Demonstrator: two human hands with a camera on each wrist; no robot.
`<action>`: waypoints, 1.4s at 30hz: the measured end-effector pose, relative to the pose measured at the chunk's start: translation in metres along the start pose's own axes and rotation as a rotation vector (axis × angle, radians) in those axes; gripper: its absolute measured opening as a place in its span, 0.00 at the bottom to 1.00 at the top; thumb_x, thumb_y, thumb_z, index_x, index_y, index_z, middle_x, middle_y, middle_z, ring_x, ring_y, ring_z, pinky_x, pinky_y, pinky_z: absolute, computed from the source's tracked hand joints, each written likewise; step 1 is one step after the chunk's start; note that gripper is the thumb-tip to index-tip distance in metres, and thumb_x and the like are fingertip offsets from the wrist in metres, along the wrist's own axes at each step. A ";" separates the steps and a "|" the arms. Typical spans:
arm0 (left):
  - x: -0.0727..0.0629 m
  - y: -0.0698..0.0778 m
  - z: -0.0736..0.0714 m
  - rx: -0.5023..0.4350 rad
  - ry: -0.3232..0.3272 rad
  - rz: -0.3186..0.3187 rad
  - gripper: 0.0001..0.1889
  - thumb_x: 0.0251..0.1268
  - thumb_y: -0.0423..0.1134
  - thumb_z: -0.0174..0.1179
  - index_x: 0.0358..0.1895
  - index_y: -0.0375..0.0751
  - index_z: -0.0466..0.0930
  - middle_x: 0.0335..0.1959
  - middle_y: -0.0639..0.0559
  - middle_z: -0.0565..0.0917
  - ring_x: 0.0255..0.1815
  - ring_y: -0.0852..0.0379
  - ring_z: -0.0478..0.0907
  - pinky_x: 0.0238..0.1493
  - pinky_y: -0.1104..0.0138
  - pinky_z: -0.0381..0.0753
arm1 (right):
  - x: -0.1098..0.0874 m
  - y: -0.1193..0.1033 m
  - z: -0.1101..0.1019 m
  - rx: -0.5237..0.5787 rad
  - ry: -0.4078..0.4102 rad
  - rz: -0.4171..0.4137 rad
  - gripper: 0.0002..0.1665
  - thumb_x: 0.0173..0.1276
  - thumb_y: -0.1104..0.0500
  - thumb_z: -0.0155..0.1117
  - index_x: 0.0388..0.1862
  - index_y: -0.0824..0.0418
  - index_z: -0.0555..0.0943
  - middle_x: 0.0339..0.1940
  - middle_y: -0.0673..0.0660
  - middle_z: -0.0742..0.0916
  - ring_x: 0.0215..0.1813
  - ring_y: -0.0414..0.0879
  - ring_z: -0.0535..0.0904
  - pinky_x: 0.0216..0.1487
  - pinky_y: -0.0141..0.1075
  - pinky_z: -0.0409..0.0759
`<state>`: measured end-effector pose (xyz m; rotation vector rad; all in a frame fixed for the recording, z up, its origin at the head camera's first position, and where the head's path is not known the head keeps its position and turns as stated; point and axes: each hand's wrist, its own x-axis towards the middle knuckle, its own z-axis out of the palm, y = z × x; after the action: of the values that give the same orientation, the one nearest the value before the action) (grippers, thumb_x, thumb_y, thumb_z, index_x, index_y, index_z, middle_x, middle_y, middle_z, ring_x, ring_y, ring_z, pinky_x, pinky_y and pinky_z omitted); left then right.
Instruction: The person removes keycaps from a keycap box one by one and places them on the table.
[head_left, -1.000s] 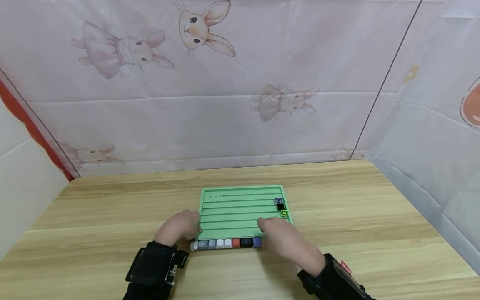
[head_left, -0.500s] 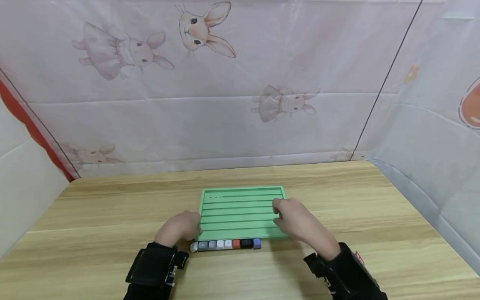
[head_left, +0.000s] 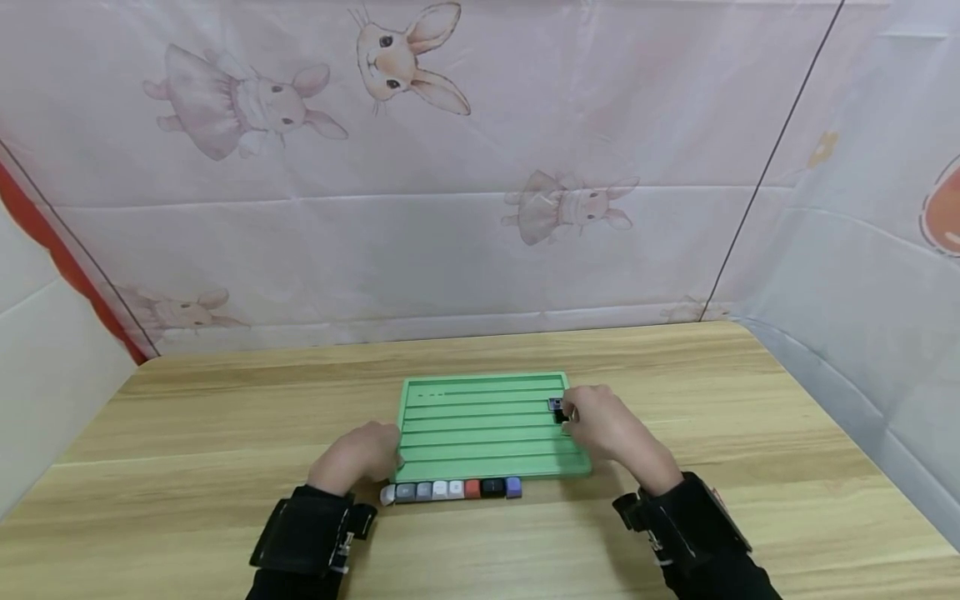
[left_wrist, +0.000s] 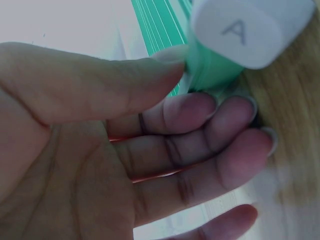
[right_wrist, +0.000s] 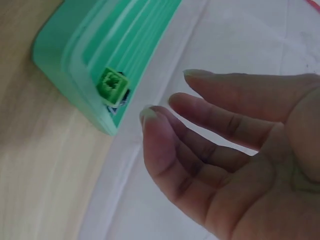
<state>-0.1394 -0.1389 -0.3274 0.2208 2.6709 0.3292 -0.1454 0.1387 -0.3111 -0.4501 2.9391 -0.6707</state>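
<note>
A green ridged tray (head_left: 480, 423) lies on the table. At its left edge my left hand (head_left: 360, 454) holds the rim, thumb against the corner and fingers bent along the side. Just past that thumb, the left wrist view shows a white keycap (left_wrist: 240, 32) marked A. My right hand (head_left: 609, 427) hovers over the tray's right edge, thumb and fingertips apart with nothing between them. Near those fingertips, a lime-green keycap (right_wrist: 112, 87) sits upside down in the tray, its stem showing. A dark greyish keycap (head_left: 556, 404) and a black keycap (head_left: 560, 417) are beside it, partly covered.
Along the tray's front edge runs a row of keycaps, among them a grey one (head_left: 406, 492), a red one (head_left: 472, 488) and a purple one (head_left: 513, 487). The wooden table (head_left: 247, 417) meets a rabbit-printed cloth (head_left: 450, 258) at the back.
My right hand has moved from the tray's front right up to its right edge, then slightly rightward, uncovering the dark keycaps again. The left hand has stayed on the rim.
</note>
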 end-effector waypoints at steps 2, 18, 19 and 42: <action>0.000 0.000 0.000 0.002 -0.001 -0.001 0.06 0.63 0.30 0.54 0.28 0.34 0.72 0.19 0.48 0.68 0.19 0.55 0.64 0.22 0.67 0.62 | 0.003 0.003 0.002 -0.006 -0.004 0.011 0.07 0.56 0.70 0.63 0.35 0.71 0.79 0.25 0.57 0.80 0.27 0.45 0.73 0.28 0.35 0.73; 0.001 -0.002 0.001 0.002 -0.006 0.002 0.05 0.63 0.31 0.54 0.30 0.34 0.72 0.20 0.47 0.68 0.21 0.54 0.65 0.23 0.66 0.63 | 0.012 0.016 0.015 0.012 -0.014 0.062 0.04 0.55 0.73 0.60 0.31 0.70 0.79 0.32 0.61 0.81 0.33 0.48 0.75 0.34 0.38 0.76; 0.001 -0.002 0.001 0.002 -0.007 0.001 0.05 0.63 0.31 0.54 0.30 0.34 0.72 0.20 0.47 0.68 0.21 0.54 0.65 0.23 0.66 0.63 | 0.013 0.016 0.016 0.013 -0.015 0.063 0.03 0.55 0.73 0.60 0.29 0.70 0.78 0.31 0.60 0.81 0.31 0.47 0.74 0.32 0.37 0.75; 0.001 -0.002 0.001 -0.009 -0.006 -0.008 0.04 0.64 0.30 0.53 0.31 0.34 0.71 0.21 0.47 0.68 0.21 0.54 0.64 0.23 0.66 0.62 | 0.014 0.021 0.022 0.002 -0.028 0.048 0.07 0.52 0.74 0.58 0.22 0.66 0.72 0.25 0.56 0.73 0.28 0.47 0.68 0.29 0.36 0.68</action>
<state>-0.1403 -0.1401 -0.3296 0.2081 2.6633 0.3370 -0.1607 0.1442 -0.3402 -0.3841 2.9131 -0.6560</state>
